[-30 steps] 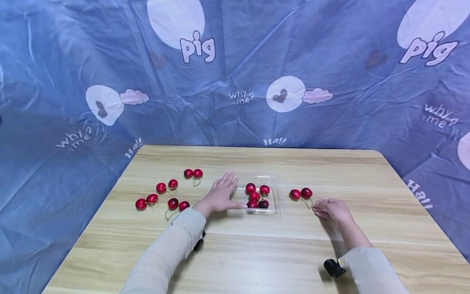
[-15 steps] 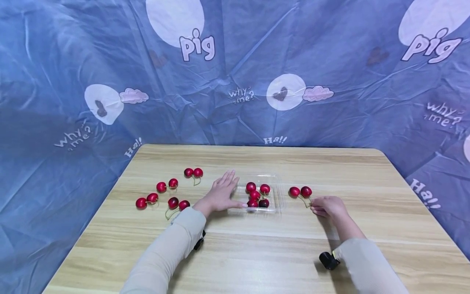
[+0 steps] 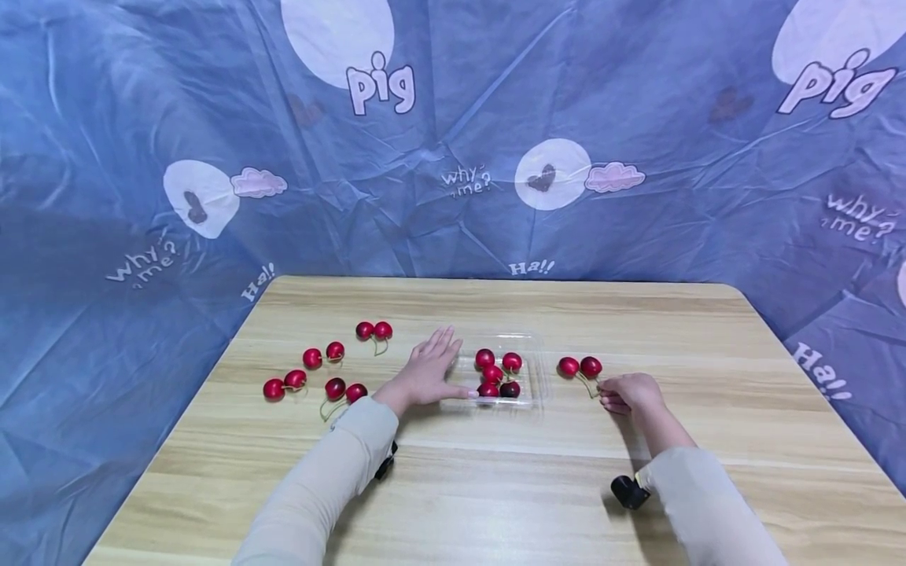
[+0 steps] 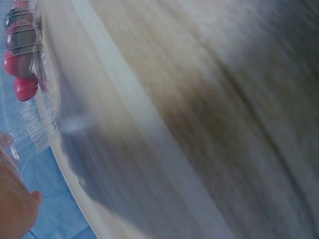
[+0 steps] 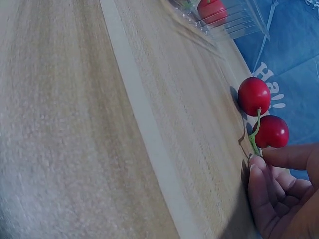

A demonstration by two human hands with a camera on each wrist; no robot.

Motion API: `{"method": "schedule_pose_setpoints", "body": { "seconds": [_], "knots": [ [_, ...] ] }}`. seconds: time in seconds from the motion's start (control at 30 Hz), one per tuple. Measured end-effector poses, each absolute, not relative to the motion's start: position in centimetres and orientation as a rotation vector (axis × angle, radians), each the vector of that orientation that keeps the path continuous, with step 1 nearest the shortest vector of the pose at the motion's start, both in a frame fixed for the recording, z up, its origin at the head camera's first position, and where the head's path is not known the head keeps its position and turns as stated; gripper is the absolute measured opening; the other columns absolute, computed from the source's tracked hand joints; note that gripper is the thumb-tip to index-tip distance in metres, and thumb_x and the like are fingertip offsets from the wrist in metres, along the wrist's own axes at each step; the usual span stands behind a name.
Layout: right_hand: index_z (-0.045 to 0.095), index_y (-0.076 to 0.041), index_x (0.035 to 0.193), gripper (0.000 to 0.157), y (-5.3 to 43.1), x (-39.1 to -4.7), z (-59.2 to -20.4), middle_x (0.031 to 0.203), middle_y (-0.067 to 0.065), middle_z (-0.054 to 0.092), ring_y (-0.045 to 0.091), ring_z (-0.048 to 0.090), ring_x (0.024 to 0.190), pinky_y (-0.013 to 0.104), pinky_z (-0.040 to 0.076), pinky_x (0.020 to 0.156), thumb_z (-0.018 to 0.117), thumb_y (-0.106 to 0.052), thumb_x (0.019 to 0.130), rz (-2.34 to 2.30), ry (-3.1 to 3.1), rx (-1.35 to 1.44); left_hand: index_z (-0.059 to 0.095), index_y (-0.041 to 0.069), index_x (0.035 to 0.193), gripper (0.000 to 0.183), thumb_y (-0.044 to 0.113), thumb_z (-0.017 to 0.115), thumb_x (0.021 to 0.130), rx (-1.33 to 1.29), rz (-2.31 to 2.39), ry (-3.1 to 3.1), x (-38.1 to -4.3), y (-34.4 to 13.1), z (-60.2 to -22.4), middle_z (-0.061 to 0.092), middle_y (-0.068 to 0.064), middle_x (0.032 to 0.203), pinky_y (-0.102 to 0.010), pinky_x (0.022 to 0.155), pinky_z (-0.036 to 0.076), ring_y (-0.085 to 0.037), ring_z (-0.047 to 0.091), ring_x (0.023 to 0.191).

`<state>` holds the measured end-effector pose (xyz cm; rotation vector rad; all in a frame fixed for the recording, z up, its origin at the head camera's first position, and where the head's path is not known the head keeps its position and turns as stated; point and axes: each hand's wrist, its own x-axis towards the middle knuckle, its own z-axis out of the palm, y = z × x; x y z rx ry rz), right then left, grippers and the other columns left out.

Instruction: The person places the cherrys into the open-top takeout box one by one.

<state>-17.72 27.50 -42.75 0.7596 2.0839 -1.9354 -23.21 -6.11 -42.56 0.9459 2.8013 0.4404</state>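
In the head view a clear plastic box (image 3: 535, 369) holds several red cherries (image 3: 492, 374). My left hand (image 3: 423, 376) rests against the box's left side, fingers spread and straight, thumb along the near edge. To the right of the box lies a pair of cherries (image 3: 580, 367) joined by green stems. My right hand (image 3: 632, 393) pinches the stem end between thumb and index finger, as the right wrist view shows with the joined stem (image 5: 255, 139). Both fruits of that pair appear to rest on the table. The left wrist view catches only part of the left hand (image 4: 15, 204).
Several more cherry pairs lie left of the box, among them a far pair (image 3: 373, 331) and a near pair (image 3: 345, 391) beside the left forearm. The wooden table (image 3: 495, 487) ends at a blue printed cloth (image 3: 453, 220) behind.
My right hand has shifted slightly left onto the stems, and its fingers now pinch them. The left hand and the box keep their places.
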Motion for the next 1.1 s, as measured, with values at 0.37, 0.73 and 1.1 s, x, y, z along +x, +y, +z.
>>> {"method": "schedule_pose_setpoints", "body": {
  "seconds": [0.37, 0.73, 1.1],
  "knots": [
    [0.051, 0.014, 0.089, 0.013, 27.7, -17.4, -42.4, 0.058, 0.006, 0.060, 0.012, 0.060, 0.051, 0.024, 0.051, 0.058, 0.048, 0.007, 0.079, -2.013, 2.010, 0.702, 0.014, 0.007, 0.138, 0.098, 0.070, 0.045, 0.069, 0.943, 0.429, 2.805, -23.2, -6.0, -42.4, -0.006, -0.009, 0.143, -0.047, 0.101, 0.007, -0.027, -0.003, 0.129],
    [0.041, 0.019, 0.097, 0.018, 27.7, -16.7, -42.4, 0.062, 0.007, 0.060, 0.014, 0.062, 0.057, 0.026, 0.050, 0.064, 0.041, 0.008, 0.084, -2.105, 1.972, 0.610, 0.015, 0.005, 0.138, 0.099, 0.071, 0.042, 0.069, 0.954, 0.424, 2.809, -23.2, -6.1, -42.5, -0.005, -0.011, 0.143, -0.048, 0.101, 0.007, -0.027, -0.003, 0.129],
    [0.041, 0.019, 0.101, 0.019, 27.7, -16.7, -42.1, 0.066, 0.006, 0.061, 0.013, 0.061, 0.062, 0.026, 0.050, 0.067, 0.040, 0.008, 0.085, -2.114, 1.988, 0.551, 0.015, 0.006, 0.138, 0.099, 0.071, 0.042, 0.069, 0.959, 0.409, 2.812, -23.2, -6.1, -42.5, -0.002, -0.013, 0.143, -0.048, 0.100, 0.009, -0.027, -0.003, 0.129]
  ]
}}
